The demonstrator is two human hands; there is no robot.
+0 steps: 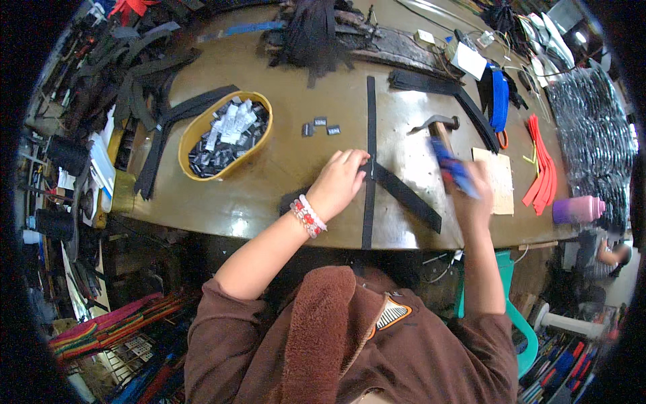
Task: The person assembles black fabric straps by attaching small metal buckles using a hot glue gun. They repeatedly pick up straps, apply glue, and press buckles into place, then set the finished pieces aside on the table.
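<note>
A hammer (449,159) with a blue and red grip is in my right hand (475,196), raised over the right part of the table and smeared by motion. Its dark metal head points away from me. My left hand (338,180) rests on the table, fingertips pinched on a black webbing strap (408,199) that lies slantwise. There the strap meets a long narrow black strip (371,121) running front to back across the tabletop. Beyond my left hand lie several small dark labels (320,122). What exactly sits under my left fingertips is hidden.
A yellow oval tub (261,147) of dark and white labels stands on the left. Black straps (141,77) are heaped behind it. To the right are cardboard (499,183), red straps (541,176), a purple bottle (577,210) and a blue strap bundle (498,101). A green chair (525,330) stands below.
</note>
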